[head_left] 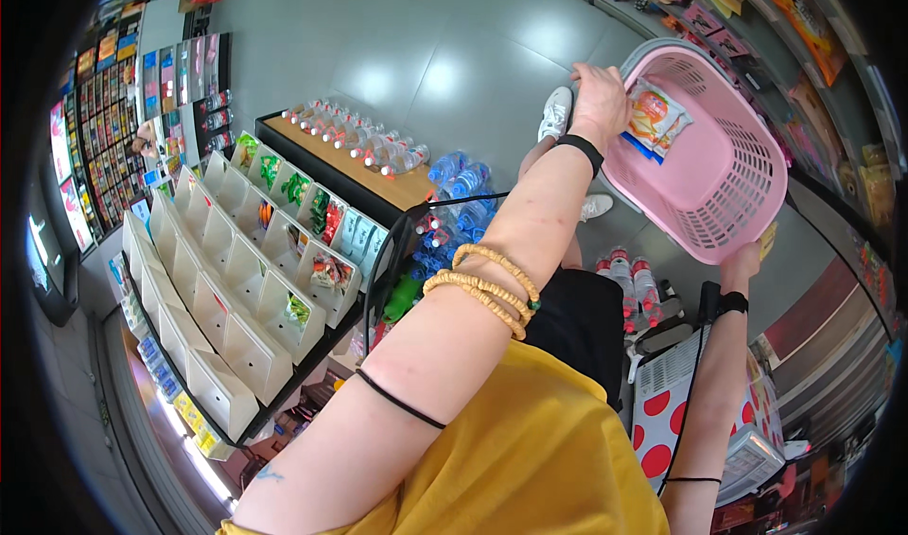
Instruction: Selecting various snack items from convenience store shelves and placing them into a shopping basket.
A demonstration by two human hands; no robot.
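One pink basket point(705, 171), slot-walled and rounded, glossy inside.

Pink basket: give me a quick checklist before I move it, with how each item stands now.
1. Left hand at the left side of the pink basket: ok.
2. Left hand closed firmly around the rim: cannot tell, its hold is partly out of sight.
3. Right hand at the basket's lower edge in the picture: ok, though its grip is mostly hidden.
4. White, orange and blue packaging inside the basket: ok, it lies toward the left wall.
5. Floor near the white shoes free of obstacles: not ok, red-labelled bottles are close by.
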